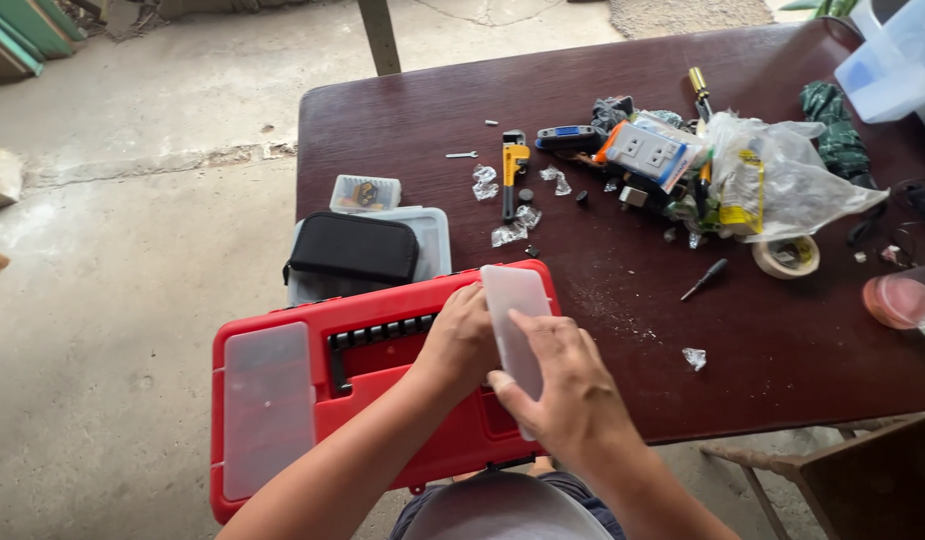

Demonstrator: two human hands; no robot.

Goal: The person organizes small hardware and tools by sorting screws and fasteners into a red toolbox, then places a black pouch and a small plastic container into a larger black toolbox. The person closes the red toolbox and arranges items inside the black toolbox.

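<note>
Translucent lid flap, raised on red toolbox

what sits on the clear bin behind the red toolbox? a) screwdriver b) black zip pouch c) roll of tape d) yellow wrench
b: the black zip pouch lies on top of the clear bin just behind the red toolbox; the tape, wrench and screwdriver lie on the bare table.

A dark wooden table stands on a cracked, daylit concrete floor, a wooden chair beside it.
</note>
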